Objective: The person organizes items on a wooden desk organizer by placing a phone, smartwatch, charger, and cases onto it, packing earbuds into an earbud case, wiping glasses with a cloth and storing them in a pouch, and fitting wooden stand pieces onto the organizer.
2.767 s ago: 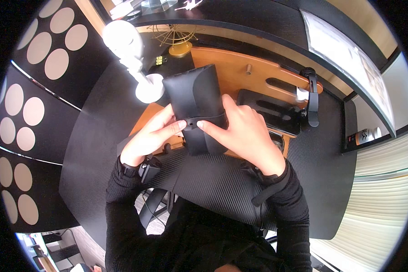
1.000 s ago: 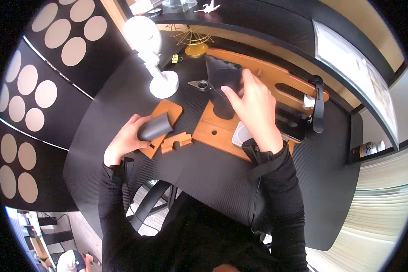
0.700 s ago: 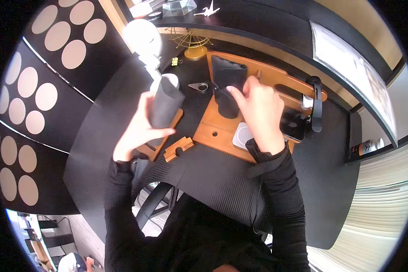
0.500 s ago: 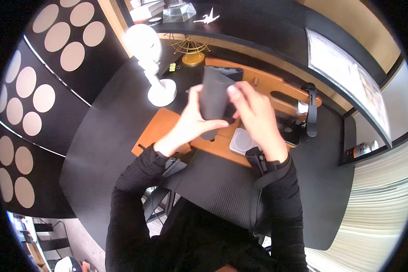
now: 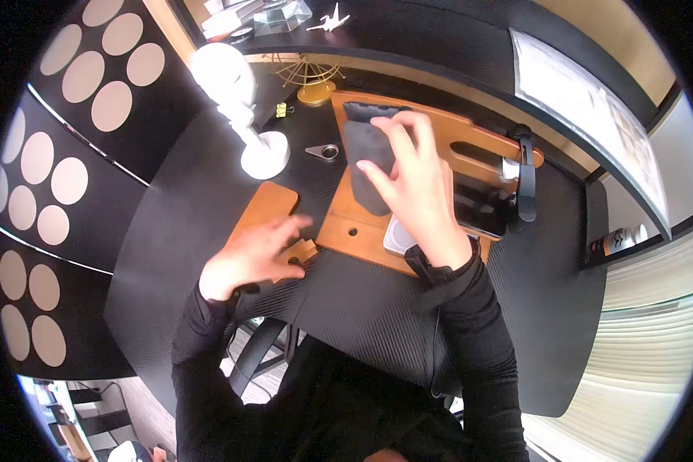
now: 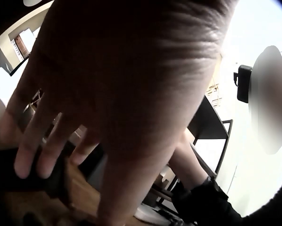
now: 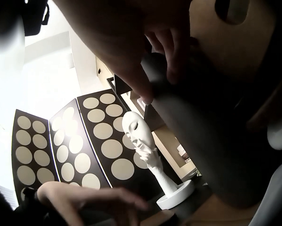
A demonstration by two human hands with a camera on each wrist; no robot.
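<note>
A dark grey, soft-looking curved case stands tilted against the brown wooden desk organizer, in front of a black piece that shows above its top edge. My right hand pinches the case at its upper right side, thumb and fingers bent. In the right wrist view the fingers reach over the rim of the dark case. My left hand, blurred, holds nothing and spreads its fingers over a flat wooden board and a small notched wooden piece. The left wrist view shows those spread fingers too.
A dark phone and a white round-topped pad sit on the organizer, with a black watch at its right end. Behind stand a white sculpture, a metal teardrop-shaped piece and a gold wire stand.
Both hands held the black case together; then the left hand lifted a grey curved piece off the board and brought it to the right hand. Now the left hand has let go and moved back left.
</note>
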